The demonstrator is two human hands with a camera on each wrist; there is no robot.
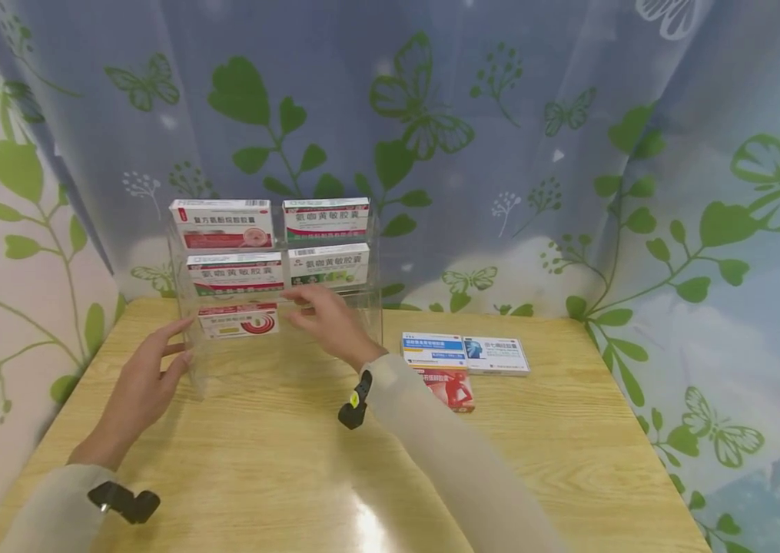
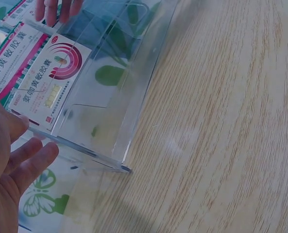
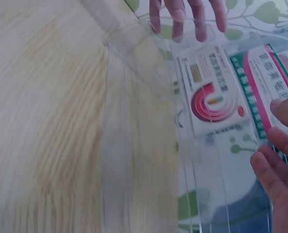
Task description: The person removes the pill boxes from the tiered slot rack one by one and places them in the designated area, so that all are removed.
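A clear acrylic tiered display rack (image 2: 119,104) stands on the table and holds medicine boxes in two columns. On its lowest tier, at the left, is a white box with a red ring design (image 1: 240,321). Above that sit a green-and-pink box (image 1: 234,275) and a white-and-red box (image 1: 224,225). The right column has a white-and-green box (image 1: 329,266) below another green-and-pink box (image 1: 326,219). My left hand (image 1: 144,376) touches the rack's left side with extended fingers. My right hand (image 1: 330,322), fingers loosely bent and holding nothing, reaches over the rack's lower middle, right of the ring-design box.
Right of the rack, a blue-and-white box (image 1: 433,349), a white box with a blue picture (image 1: 496,355) and a red box (image 1: 450,388) lie together on the wooden table (image 1: 555,453). My right sleeve partly covers the red one. A patterned curtain (image 1: 334,100) hangs behind.
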